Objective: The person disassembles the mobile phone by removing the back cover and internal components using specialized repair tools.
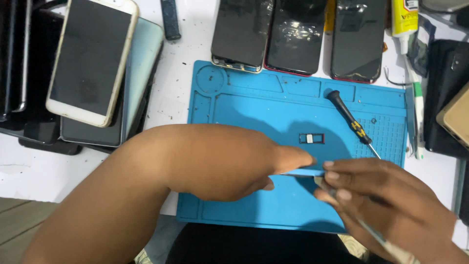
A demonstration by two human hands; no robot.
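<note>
1. White desk (29, 166) at far left, carrying a stack of phones (93, 58), the top one white-framed and tilted, dark screen up.
2. Left hand (229, 164) stretched across the blue repair mat (273, 105), fingers closed and pressed down on the near end of a thin flat strip (300, 172) lying on the mat; whether pinched or only pinned, cannot tell.
3. Small card tray (311, 138) loose on the mat just beyond the fingertips, apart from both hands.
4. Three dark phones (298, 34) in a row along the mat's far edge, the middle screen cracked.
5. Black-handled screwdriver (352, 122) resting slantwise on the mat, near the tray.
6. Right hand (386, 200) curled shut around a slim pale tool (376, 235), tip meeting the strip's right end.
7. Glue bottle (404, 19) and tweezers (413, 117) at the mat's right edge.
8. Likely risks: tool slipping off the strip toward the left fingertips under too much push; strip bending or tearing; tray flicked off the mat by a sudden jerk.
</note>
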